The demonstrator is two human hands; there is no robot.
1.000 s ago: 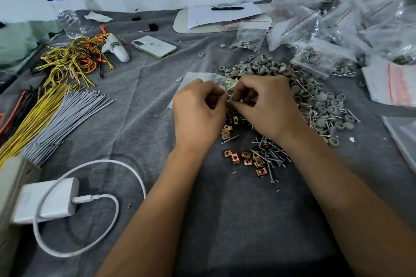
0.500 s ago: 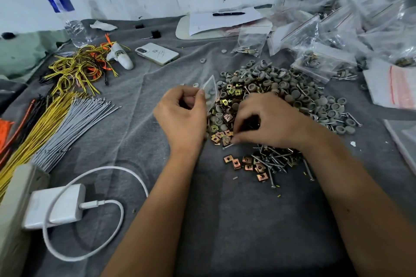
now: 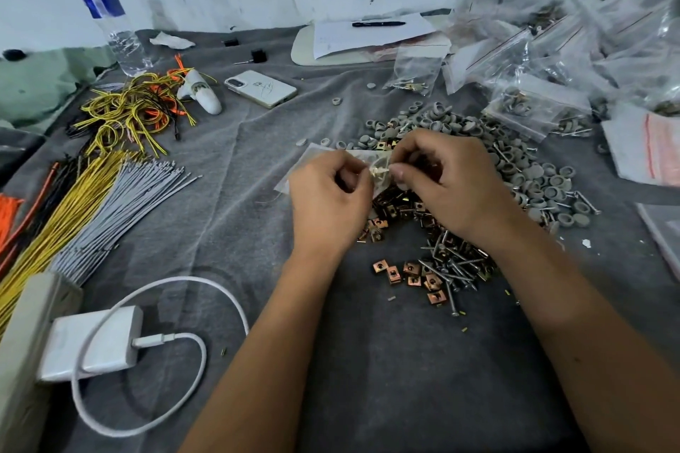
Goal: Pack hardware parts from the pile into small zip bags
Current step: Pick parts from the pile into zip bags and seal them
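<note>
Half a second ago my right hand (image 3: 456, 184) was down in the pile (image 3: 423, 217) grabbing clips while my left hand (image 3: 331, 195) held the zip bag (image 3: 312, 162) up on its own. Now the right is back up at the bag mouth, so both hands meet just above the near edge of the pile. Left fingers are curled, pinching the bag's open edge; the rest of the bag trails away to the left of that pinch. Right thumb and fingers are pinched on a few small brass-coloured parts (image 3: 379, 170), right at the opening, basically touching my left fingertips. Can't tell how many pieces I've got, too small and blurry.

So I'd say this is the drop-in step: parts are at the mouth but not clearly inside yet. Screws (image 3: 450, 265) and square clips (image 3: 412, 274) sit below my right wrist, grey caps (image 3: 544, 188) off to its right, all still loose, so plenty left.
</note>
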